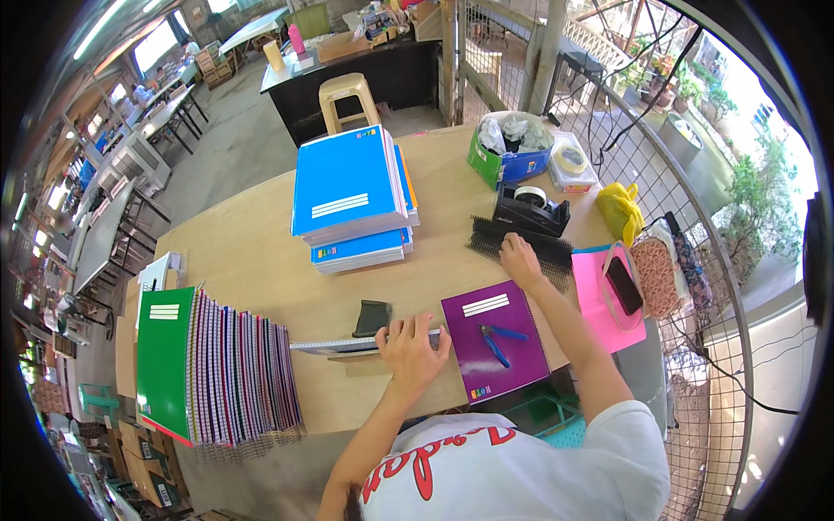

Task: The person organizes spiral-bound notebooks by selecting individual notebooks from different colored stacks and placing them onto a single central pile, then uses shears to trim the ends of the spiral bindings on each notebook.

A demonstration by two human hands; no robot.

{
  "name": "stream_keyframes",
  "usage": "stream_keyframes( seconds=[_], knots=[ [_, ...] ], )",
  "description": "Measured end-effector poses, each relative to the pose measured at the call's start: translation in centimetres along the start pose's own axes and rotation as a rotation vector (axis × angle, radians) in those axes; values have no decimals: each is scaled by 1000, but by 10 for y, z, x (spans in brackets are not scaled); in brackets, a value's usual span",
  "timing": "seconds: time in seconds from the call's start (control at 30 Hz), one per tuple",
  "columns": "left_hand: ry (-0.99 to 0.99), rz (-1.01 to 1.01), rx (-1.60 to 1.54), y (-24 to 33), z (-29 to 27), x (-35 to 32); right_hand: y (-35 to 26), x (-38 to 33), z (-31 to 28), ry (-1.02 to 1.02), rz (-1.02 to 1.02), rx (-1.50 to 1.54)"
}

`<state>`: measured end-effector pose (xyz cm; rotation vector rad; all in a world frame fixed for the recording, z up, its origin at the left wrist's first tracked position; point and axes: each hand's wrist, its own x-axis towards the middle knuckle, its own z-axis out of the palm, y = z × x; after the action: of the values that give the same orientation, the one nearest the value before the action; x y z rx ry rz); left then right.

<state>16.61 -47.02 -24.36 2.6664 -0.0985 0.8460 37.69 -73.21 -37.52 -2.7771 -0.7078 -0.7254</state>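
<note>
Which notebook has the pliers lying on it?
The purple notebook, lying flat: blue-handled pliers rest on it, whereas none show on the stacked blue notebooks or the green notebook.

Grips a thin sheaf of pages (pixel 339 346) standing on edge with the left hand (pixel 415 349), beside a black block (pixel 372 319), and touches black coils (pixel 556 254) near the tape dispenser (pixel 532 219) with the right hand (pixel 519 259). Has a purple notebook (pixel 473 352) bearing blue pliers (pixel 508 333) between, plus a green-fronted row of notebooks (pixel 243 365) and a blue stack (pixel 347 187) on the tabletop (pixel 252 234).
</note>
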Motion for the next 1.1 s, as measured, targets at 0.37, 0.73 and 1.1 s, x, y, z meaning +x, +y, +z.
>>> stream_keyframes(
  seconds=[0.37,0.73,1.1],
  knots=[
    [-132,91,-407,-31,-22,-8,-116,-5,-183,-331,-68,828],
    [-16,169,-262,-27,-25,-50,-164,-23,-179,-246,-217,879],
    [-31,161,-311,-24,-33,-28,-178,-27,-181,-352,-142,940]
  ],
)
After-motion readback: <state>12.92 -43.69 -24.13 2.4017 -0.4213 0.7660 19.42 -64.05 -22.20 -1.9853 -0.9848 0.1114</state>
